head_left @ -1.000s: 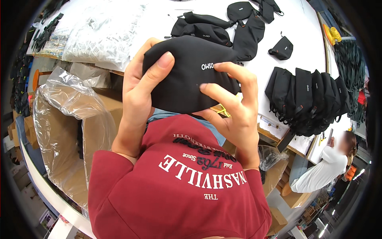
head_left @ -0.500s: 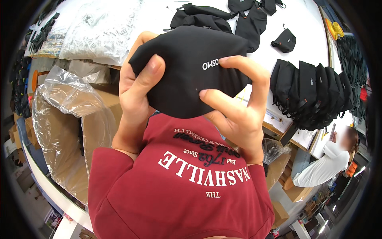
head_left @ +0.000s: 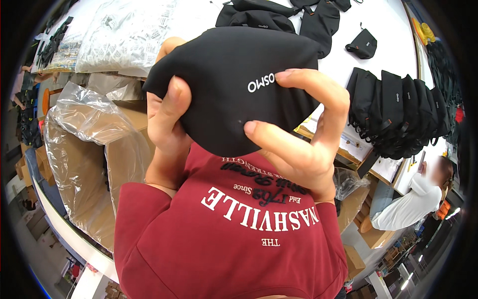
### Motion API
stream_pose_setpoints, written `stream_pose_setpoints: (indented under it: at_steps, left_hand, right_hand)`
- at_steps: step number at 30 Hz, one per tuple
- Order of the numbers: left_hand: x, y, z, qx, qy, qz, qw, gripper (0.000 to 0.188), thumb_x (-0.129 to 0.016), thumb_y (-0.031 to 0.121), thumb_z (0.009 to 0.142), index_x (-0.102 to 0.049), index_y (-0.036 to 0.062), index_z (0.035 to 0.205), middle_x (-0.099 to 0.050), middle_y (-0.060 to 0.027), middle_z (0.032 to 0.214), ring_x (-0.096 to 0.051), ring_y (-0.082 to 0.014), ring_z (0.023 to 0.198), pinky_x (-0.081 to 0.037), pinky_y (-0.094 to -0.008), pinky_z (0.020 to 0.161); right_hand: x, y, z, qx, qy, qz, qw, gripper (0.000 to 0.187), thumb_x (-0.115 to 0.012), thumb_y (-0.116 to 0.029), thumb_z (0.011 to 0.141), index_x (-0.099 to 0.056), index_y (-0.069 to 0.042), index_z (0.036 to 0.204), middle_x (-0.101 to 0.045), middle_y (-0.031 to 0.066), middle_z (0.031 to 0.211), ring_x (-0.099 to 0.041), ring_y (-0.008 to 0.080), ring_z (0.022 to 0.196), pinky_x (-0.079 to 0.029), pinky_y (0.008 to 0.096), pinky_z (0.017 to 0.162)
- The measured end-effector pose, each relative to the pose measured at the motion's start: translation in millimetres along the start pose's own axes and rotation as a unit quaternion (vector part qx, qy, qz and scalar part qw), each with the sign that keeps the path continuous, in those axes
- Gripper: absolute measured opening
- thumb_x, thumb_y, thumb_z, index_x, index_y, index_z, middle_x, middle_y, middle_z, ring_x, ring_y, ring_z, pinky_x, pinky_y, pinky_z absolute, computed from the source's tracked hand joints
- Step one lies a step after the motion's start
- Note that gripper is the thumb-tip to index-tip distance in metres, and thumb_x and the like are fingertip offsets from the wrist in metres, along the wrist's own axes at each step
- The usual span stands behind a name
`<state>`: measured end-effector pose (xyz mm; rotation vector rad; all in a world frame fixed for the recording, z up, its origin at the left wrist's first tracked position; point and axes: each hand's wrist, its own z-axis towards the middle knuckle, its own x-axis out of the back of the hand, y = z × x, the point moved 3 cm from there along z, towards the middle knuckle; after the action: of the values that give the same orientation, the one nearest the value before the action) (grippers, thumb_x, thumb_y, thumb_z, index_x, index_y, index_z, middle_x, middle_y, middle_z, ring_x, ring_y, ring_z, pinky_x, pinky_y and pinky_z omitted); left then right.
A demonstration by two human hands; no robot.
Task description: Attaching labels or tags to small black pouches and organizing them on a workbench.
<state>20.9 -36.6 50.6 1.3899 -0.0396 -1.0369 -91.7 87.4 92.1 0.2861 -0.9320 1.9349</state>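
Observation:
A black fabric pouch [head_left: 219, 89] with white lettering is held up in front of my chest, its smooth face toward me. My left hand [head_left: 169, 112] grips its left edge, thumb on the face and the other fingers behind. On the right side, my right hand [head_left: 308, 134] holds the pouch too. One of its fingertips rests at the lettering, and another touches the fabric lower down, beside a small pale speck. What lies behind the pouch is hidden.
Black pouches [head_left: 259, 22] lie on the white table, a small one [head_left: 362, 44] apart. A row of black bags [head_left: 393, 109] stands at right. Clear plastic packets [head_left: 124, 37] lie far left. A plastic-lined carton [head_left: 74, 169] stands left; a person in white [head_left: 408, 204] sits right.
The pouch looks a little larger and its left edge has shifted left with my left hand. My right fingers keep nearly the same places on it. The view has shifted slightly.

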Motion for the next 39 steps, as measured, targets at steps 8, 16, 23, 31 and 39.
stream_pose_setpoints:
  at_steps: [8, 16, 23, 31, 39]
  left_hand:
    - [2.3, -0.9, -1.0, 0.008, 0.015, -0.013, 1.0, 0.038, -0.058, 0.033, 0.088, -0.048, -0.0013, 0.101, -0.053, -0.004, 0.091, -0.048, -0.0082, 0.083, -0.036, -0.0214, 0.072]
    - [4.2, -3.4, -1.9, -0.004, -0.001, -0.028, 1.0, 0.036, -0.057, 0.031, 0.088, -0.048, -0.0011, 0.1, -0.053, -0.005, 0.09, -0.048, -0.0091, 0.083, -0.036, -0.0217, 0.073]
    - [4.7, -3.2, -1.7, -0.01, -0.009, -0.025, 1.0, 0.037, -0.057, 0.032, 0.087, -0.048, -0.0017, 0.099, -0.053, -0.0057, 0.091, -0.048, -0.0096, 0.083, -0.036, -0.0219, 0.073]
    - [5.0, -5.2, 0.5, -0.021, -0.01, -0.033, 0.999, 0.037, -0.057, 0.032, 0.087, -0.048, -0.0021, 0.1, -0.053, -0.0061, 0.092, -0.049, -0.0102, 0.084, -0.036, -0.0225, 0.074]
    - [4.1, -3.4, -2.0, -0.005, 0.011, -0.015, 1.0, 0.037, -0.058, 0.031, 0.086, -0.049, -0.0021, 0.1, -0.055, -0.0065, 0.092, -0.05, -0.0098, 0.083, -0.037, -0.0221, 0.074]
  right_hand:
    - [-1.5, -2.7, 0.8, -0.01, 0.0, -0.008, 1.0, 0.031, -0.076, -0.004, 0.05, -0.069, -0.02, 0.077, -0.052, 0.0141, 0.111, -0.055, 0.0287, 0.099, -0.046, 0.037, 0.081]
    - [-1.4, -2.9, 1.1, -0.011, 0.002, -0.003, 1.0, 0.028, -0.077, -0.006, 0.05, -0.069, -0.02, 0.074, -0.051, 0.0139, 0.112, -0.055, 0.0292, 0.098, -0.046, 0.0379, 0.082]
    - [-1.0, -0.5, 0.3, -0.012, -0.007, 0.002, 1.0, 0.031, -0.076, -0.006, 0.049, -0.07, -0.02, 0.076, -0.052, 0.0132, 0.11, -0.055, 0.0286, 0.098, -0.046, 0.0361, 0.08]
    - [-3.9, 1.8, -1.5, -0.009, 0.001, -0.002, 1.0, 0.031, -0.074, -0.005, 0.048, -0.071, -0.02, 0.076, -0.053, 0.0131, 0.109, -0.055, 0.0282, 0.097, -0.046, 0.0357, 0.08]
    - [-2.7, 2.8, -1.7, -0.005, 0.003, -0.008, 1.0, 0.03, -0.074, -0.005, 0.048, -0.07, -0.02, 0.074, -0.053, 0.0136, 0.109, -0.055, 0.0283, 0.097, -0.046, 0.0349, 0.079]
